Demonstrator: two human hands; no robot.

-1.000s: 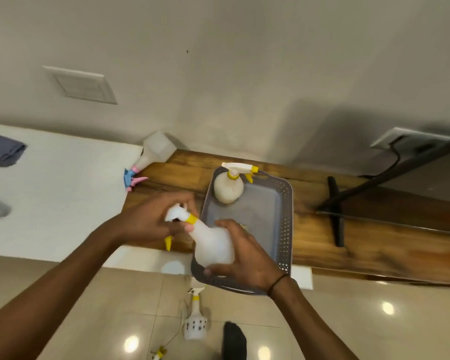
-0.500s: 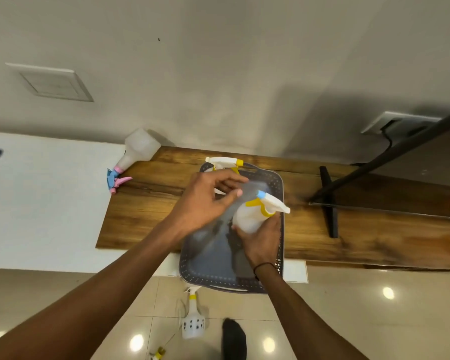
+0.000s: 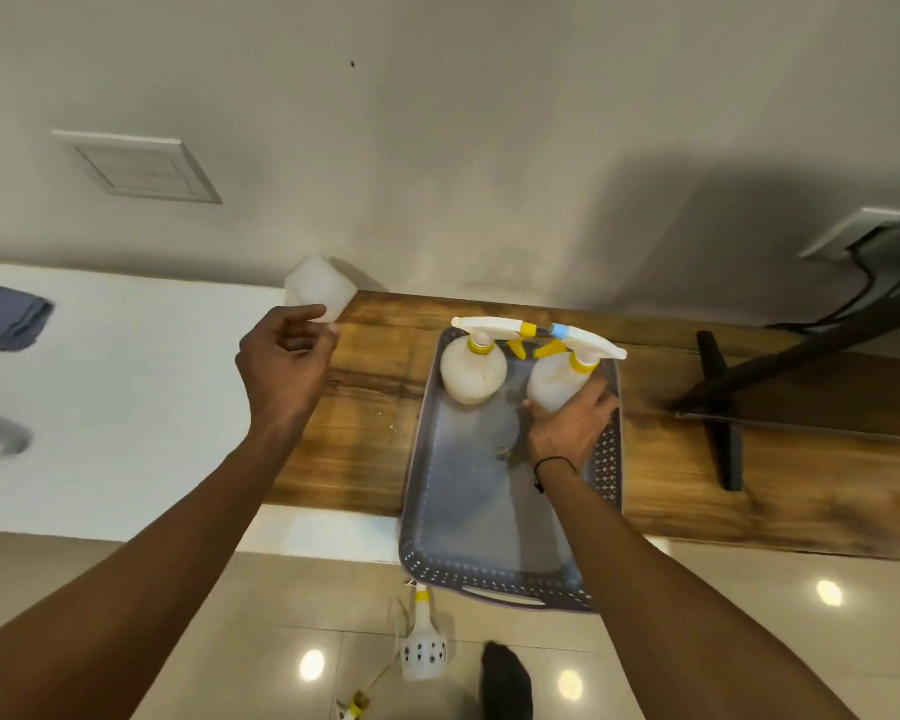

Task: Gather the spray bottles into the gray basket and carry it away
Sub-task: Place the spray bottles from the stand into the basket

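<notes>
A person's right hand (image 3: 572,426) is reaching into the gray basket (image 3: 510,574) on the wooden worktop (image 3: 365,407), its fingers (image 3: 596,400) wrapping the base of a white spray bottle with a blue-tipped nozzle (image 3: 559,379) standing at the basket's far end. Just left of those fingers, a second spray bottle with a yellow collar (image 3: 471,368) is standing beside it, the two nozzles nearly meeting. The left hand (image 3: 281,366) is hovering over the worktop's left edge, fingers loosely curled and grasping nothing, directly in front of a third bottle (image 3: 318,291) lying by the wall. Below the basket, a small perforated sprayer (image 3: 423,641) is lying on the tiled floor (image 3: 281,589).
</notes>
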